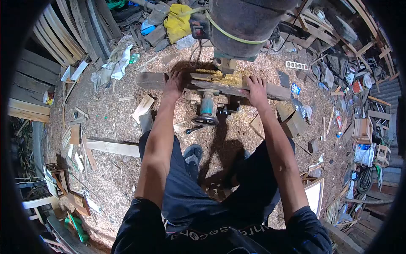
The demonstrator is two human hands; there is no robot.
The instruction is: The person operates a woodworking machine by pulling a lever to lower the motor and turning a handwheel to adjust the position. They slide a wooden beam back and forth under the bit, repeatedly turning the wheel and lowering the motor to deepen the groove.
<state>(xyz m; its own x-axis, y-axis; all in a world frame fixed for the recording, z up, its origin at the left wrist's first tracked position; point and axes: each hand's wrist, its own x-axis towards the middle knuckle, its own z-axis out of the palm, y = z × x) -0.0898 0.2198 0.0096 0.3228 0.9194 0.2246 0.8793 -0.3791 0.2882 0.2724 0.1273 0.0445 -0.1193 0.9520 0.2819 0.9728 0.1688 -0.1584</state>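
Observation:
A long, thick wooden beam [211, 84] lies crosswise in front of me on a machine with a teal base [207, 106] and a black handwheel [204, 121]. My left hand [174, 84] grips the beam left of the middle, fingers curled over its far edge. On the right part, my right hand [256, 90] is closed over the same beam. Pale wood chips [226, 79] lie on the beam's far side. Just beyond them sits the machine's metal tool head [225, 65], under a big dark motor housing [241, 25] with a yellow-green band. The cutting tip cannot be made out.
Chips and wood offcuts cover the floor [114, 169]. A pale plank [113, 147] lies to the left and wooden blocks [292, 122] stand by my right arm. A white power strip [296, 65], a yellow bag [177, 21] and stacked boards [59, 36] lie farther off.

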